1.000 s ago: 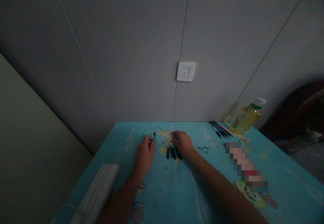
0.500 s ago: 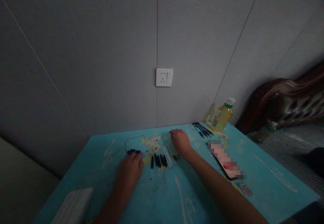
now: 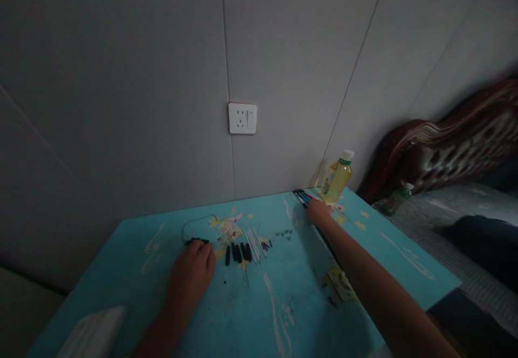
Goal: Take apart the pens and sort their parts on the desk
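My left hand [image 3: 194,263] rests on the table at left, thumb apart, its fingertips at a group of small black pieces [image 3: 197,241]. My right hand [image 3: 319,212] reaches to the far right, over the lower ends of several pens [image 3: 302,198]; its fingers are blurred and partly hidden. Between the hands lie several short black tubes [image 3: 237,252] in a row, with thin white pen refills [image 3: 253,243] beside them. Small dark bits [image 3: 266,245] and a cluster of tiny grey pieces [image 3: 284,234] lie right of the refills.
A bottle of yellow liquid [image 3: 336,179] stands at the table's far right corner. My right forearm covers most of a dark-edged flat object [image 3: 328,243]. A white object [image 3: 93,332] lies at front left. A wall with a socket [image 3: 243,118] rises behind the blue table [image 3: 218,315].
My right hand has moved right, from beside the refills to the pens, uncovering the tiny grey pieces. My left hand stays at the black pieces. The view has turned slightly right.
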Available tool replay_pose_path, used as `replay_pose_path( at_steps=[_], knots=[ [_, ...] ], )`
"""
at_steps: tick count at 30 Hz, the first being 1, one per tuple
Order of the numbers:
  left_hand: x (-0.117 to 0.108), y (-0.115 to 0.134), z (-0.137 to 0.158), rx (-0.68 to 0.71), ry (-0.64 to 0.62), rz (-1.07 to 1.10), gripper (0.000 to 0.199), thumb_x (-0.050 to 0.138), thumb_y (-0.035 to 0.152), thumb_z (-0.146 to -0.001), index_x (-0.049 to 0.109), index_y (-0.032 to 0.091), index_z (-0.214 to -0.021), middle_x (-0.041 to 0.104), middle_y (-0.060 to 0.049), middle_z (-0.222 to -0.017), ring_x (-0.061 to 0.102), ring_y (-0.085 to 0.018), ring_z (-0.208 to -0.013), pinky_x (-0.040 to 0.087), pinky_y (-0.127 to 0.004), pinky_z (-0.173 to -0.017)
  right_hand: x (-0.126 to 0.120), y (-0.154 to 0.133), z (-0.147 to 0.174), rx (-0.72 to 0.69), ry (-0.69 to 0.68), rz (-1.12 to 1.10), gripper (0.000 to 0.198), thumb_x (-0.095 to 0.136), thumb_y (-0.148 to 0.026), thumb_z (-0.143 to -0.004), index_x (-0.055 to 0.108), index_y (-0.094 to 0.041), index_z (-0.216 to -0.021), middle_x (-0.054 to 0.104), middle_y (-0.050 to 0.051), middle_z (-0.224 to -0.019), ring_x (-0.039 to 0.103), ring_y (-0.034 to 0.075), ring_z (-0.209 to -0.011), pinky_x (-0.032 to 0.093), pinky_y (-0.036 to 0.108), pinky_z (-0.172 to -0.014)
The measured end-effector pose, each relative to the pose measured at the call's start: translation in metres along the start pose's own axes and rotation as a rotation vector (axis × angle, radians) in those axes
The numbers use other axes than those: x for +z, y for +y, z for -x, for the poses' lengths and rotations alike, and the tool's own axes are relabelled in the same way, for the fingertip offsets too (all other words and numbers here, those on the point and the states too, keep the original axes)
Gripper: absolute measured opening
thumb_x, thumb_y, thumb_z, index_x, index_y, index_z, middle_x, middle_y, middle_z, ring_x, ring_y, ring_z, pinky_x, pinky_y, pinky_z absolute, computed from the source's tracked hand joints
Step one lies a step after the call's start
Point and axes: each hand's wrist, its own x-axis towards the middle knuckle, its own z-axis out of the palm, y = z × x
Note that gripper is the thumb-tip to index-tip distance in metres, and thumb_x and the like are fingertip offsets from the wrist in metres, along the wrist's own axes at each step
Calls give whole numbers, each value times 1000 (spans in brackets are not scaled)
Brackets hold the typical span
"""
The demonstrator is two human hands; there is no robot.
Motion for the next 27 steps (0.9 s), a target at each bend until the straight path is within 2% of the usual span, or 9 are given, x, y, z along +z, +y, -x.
replay_pose_path(
  at_steps=[4,7,10,12,14,16,21,25,27],
  knots=[
    [-1,6,-2,66,29,71,28,41,25,-95,67,17,-103,62,-10,-95,60,-23,-87,48,-38,-84,-18,-4,15,-21,49,-58,36,37,-17,-95,66,-8,-114,66,26,-114,61,32,-108,42,42,-91],
    [-5,15,-3,124,110,153,30,46,25,-93,61,19,-119,61,-11,-105,59,-25,-97,48,-41,-90,-30,-20,44,-132,94,-137,40,30,-23,-100,61,-5,-120,66,26,-108,63,30,-104,43,39,-88],
    [-13,30,-1,196,209,212,38,51,25,-92,53,23,-130,57,-12,-121,55,-27,-112,44,-45,-99,-24,-50,93,-381,80,-246,32,37,-31,-102,63,-21,-117,69,10,-109,63,19,-101,43,27,-87],
    [-18,40,2,254,249,221,37,54,23,-91,54,24,-129,55,-12,-126,52,-28,-119,41,-48,-103,-11,-71,129,-572,38,-320,23,46,-31,-99,66,-27,-109,70,2,-104,63,14,-97,43,21,-86],
    [-19,48,5,309,250,210,30,57,22,-90,59,22,-120,58,-11,-123,53,-28,-118,41,-49,-104,4,-85,159,-835,26,-532,22,46,-25,-99,66,-21,-107,70,5,-99,62,17,-95,44,25,-87],
    [-18,53,9,351,220,191,21,57,23,-91,62,21,-112,63,-10,-114,57,-27,-110,45,-47,-99,17,-91,177,-912,17,-656,24,42,-27,-101,64,-20,-107,69,5,-98,61,17,-93,44,26,-86],
    [-14,59,18,456,140,152,25,52,21,-95,61,18,-118,69,-7,-97,66,-19,-87,53,-34,-81,33,-82,176,-875,10,-587,34,36,-33,-103,61,-19,-84,65,4,-79,59,16,-74,43,26,-72],
    [-16,66,19,438,91,194,24,49,24,-97,62,14,-114,70,-6,-89,68,-16,-73,53,-27,-64,38,-76,167,-975,22,-545,35,37,-32,-102,58,-19,-78,62,4,-75,57,16,-72,42,26,-70],
    [-18,68,19,404,33,251,25,46,25,-98,61,14,-115,70,-6,-91,68,-16,-71,53,-26,-61,38,-75,165,-1019,62,-546,35,38,-32,-102,58,-18,-77,62,4,-74,56,17,-73,42,27,-70]
  ],
)
